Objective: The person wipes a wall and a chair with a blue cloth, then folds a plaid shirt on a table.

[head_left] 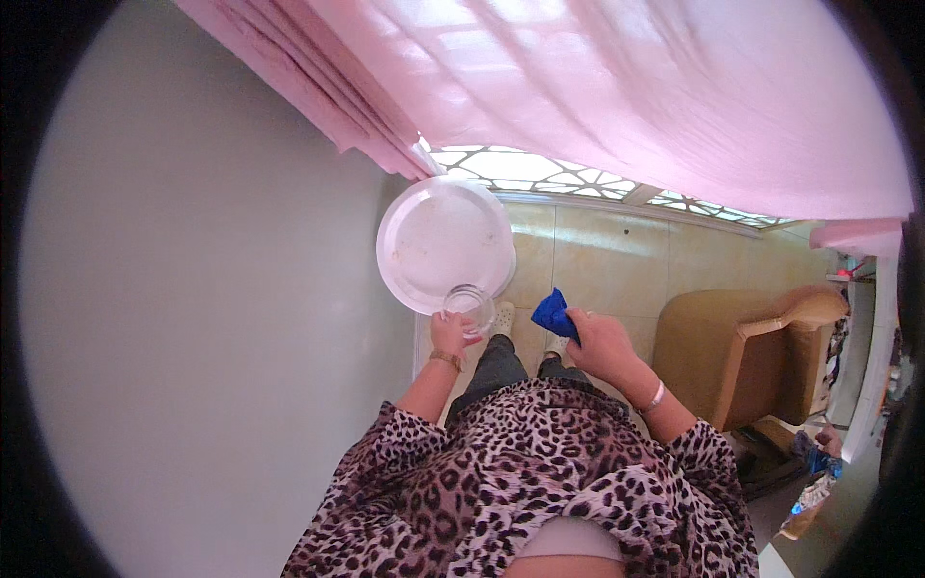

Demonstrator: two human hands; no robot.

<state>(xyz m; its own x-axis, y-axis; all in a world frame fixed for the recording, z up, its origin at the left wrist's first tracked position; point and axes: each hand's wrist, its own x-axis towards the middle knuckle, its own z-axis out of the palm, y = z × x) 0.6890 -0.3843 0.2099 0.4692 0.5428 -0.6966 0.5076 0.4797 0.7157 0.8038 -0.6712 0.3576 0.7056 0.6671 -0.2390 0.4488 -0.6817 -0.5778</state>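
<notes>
My left hand (450, 333) is closed on the near side of a round clear glass dish (470, 306). The dish overlaps the near edge of a round white table (443, 236) in this view; I cannot tell whether it touches the top. Small brownish specks and smudges show on the tabletop. To the right, my right hand (602, 345) grips a bunched blue cloth (554, 315), which sticks out past the fingers toward the table. The cloth and the dish are apart.
A plain grey wall (212, 289) runs along the left. Pink curtains (617, 106) hang before a patterned window grille (540, 171). On the right, a tan armchair (703, 347) stands on the tiled floor (607, 255). Assorted items (814, 482) lie behind it.
</notes>
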